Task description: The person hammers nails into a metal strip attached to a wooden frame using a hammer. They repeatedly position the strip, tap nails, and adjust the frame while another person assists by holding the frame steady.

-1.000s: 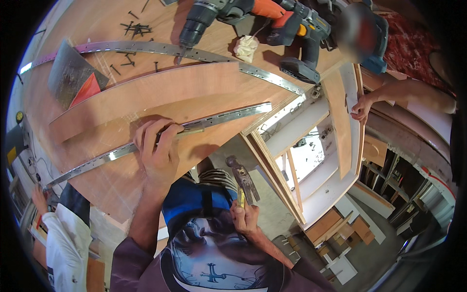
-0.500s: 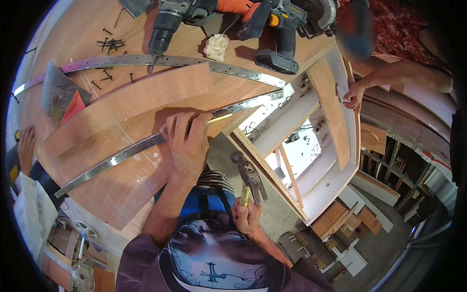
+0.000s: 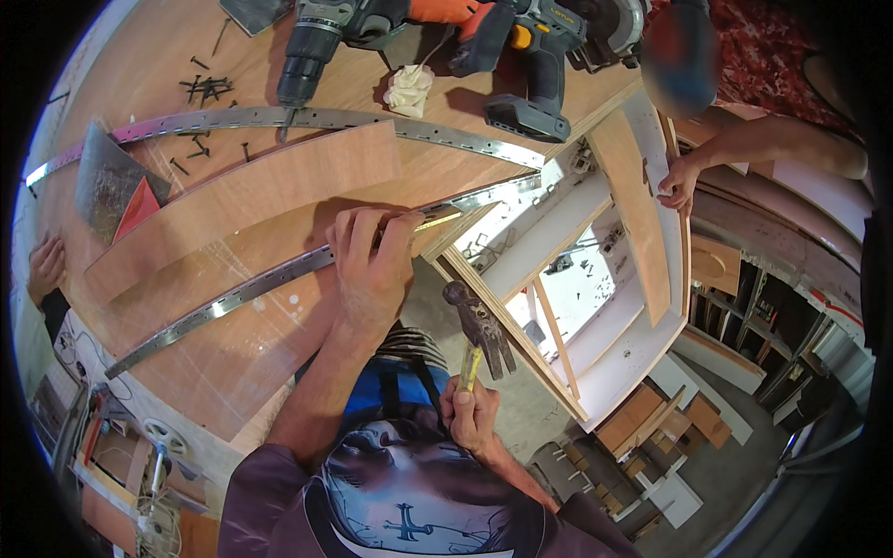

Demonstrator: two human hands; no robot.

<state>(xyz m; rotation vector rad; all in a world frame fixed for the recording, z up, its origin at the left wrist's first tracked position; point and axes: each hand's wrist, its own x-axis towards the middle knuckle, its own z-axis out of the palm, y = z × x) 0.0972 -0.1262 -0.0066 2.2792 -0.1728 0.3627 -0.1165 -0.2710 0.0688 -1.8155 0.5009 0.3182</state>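
- Our left hand (image 3: 372,260) lies over the near strip (image 3: 242,293), a slotted metal one, its fingers bent and drawn together.
- A yellow stick (image 3: 439,219) juts from under those fingertips; whether the left grip is clamped on it, on the strip or on both, we cannot tell.
- Our right hand (image 3: 472,418) has its grip clamped round the handle of the hammer (image 3: 482,330), head up, beside the table's (image 3: 177,372) near edge.
- The near strip slants across the table: its left end pokes past the edge, its right end reaches the edge by the wooden frame (image 3: 609,367).
- Beyond it we see a curved board (image 3: 251,200), then the far strip (image 3: 446,139), lying along the board's far side.
- Loose screws (image 3: 209,90), a drill (image 3: 312,56), a grey tool (image 3: 535,79) and a white wad (image 3: 409,90) lie farther back.
- A grey plate (image 3: 107,177) with a red patch sits by the board's left end.
- A co-worker's hand (image 3: 681,181) is at the frame's far side; another person's hand (image 3: 46,265) is near the table's left edge.
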